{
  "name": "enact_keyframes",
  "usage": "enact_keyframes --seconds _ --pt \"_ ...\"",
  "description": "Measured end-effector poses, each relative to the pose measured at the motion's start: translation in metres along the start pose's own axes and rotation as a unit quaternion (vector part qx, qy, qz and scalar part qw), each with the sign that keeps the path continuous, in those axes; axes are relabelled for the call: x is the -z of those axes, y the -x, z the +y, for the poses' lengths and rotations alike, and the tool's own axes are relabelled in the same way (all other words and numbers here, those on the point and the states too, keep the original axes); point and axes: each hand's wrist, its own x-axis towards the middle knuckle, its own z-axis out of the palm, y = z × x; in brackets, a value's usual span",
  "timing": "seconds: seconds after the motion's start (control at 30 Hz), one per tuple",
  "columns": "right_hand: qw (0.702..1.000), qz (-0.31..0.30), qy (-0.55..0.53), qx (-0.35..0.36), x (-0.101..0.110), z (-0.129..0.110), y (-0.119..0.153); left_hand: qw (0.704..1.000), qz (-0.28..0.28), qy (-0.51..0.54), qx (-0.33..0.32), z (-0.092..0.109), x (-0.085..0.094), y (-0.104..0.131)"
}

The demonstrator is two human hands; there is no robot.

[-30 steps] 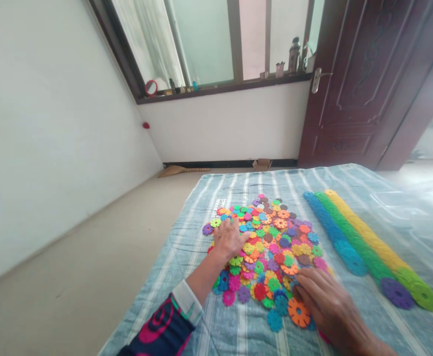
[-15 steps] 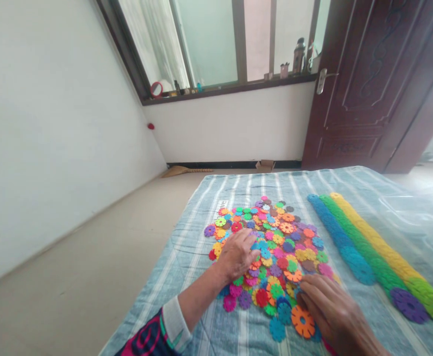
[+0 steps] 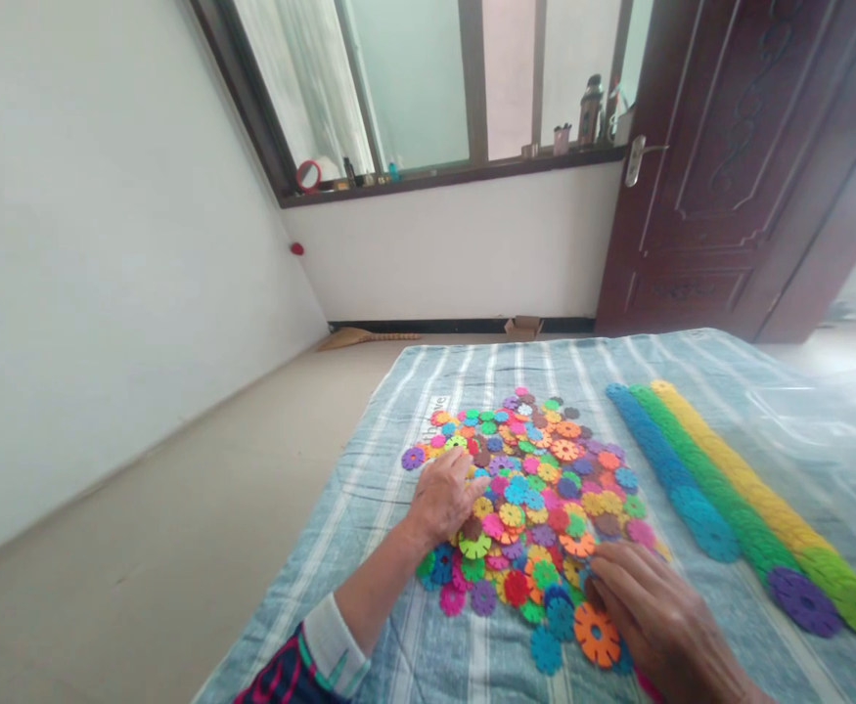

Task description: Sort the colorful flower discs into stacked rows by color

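Room had white walls [image 3: 90, 244], a beige floor [image 3: 178, 489], a dark-framed window [image 3: 417, 88] over a ledge [image 3: 464, 178], a dark red panelled door [image 3: 692, 186] with metal handle [image 3: 636, 161] to the right, pale even light, and striped cloth [image 3: 358, 499] up front, probably over a bed or table.

Watching remotely, I catch the left hand [image 3: 442, 499] drawn back toward the near-left edge of the pile of discs [image 3: 534, 494], baring a lime disc [image 3: 475, 546] that it covered half a second earlier.
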Motion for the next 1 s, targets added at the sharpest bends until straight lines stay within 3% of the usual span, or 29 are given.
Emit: enact_keyframes --seconds 0.33,0.6,1.0 --pt "0.999 -0.009 -0.004 -0.035 0.0 -0.006 -0.006 0.998 0.012 0.023 -0.055 -0.021 -0.005 0.002" --pt "0.999 -0.008 -0.007 -0.032 0.006 -0.011 -0.013 1.0 0.021 0.011 0.013 -0.047 -0.001 -0.024" --pt "0.998 -0.033 -0.004 -0.057 0.003 -0.007 -0.014 0.999 0.034 -0.031 -0.01 -0.035 -0.006 -0.037"
